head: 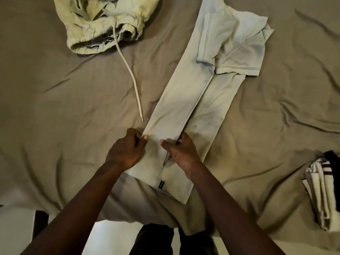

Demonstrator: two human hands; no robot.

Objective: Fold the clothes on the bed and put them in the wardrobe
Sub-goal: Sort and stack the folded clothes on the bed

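Note:
A pale t-shirt point(206, 85) lies on the brown bed sheet point(55, 107), folded lengthwise into a long strip running from near me toward the far right, sleeves bunched at the far end. My left hand point(127, 150) pinches the left edge of the strip near its hem. My right hand point(181, 153) grips the folded layer's right edge beside it. A small dark label point(161, 184) shows at the hem. The wardrobe is out of view.
Pale green drawstring shorts point(103, 24) lie crumpled at the far left, their cord point(132, 76) trailing toward me. A striped folded garment point(322, 188) sits at the right edge. The bed's near edge and a light floor point(114, 236) are below my arms.

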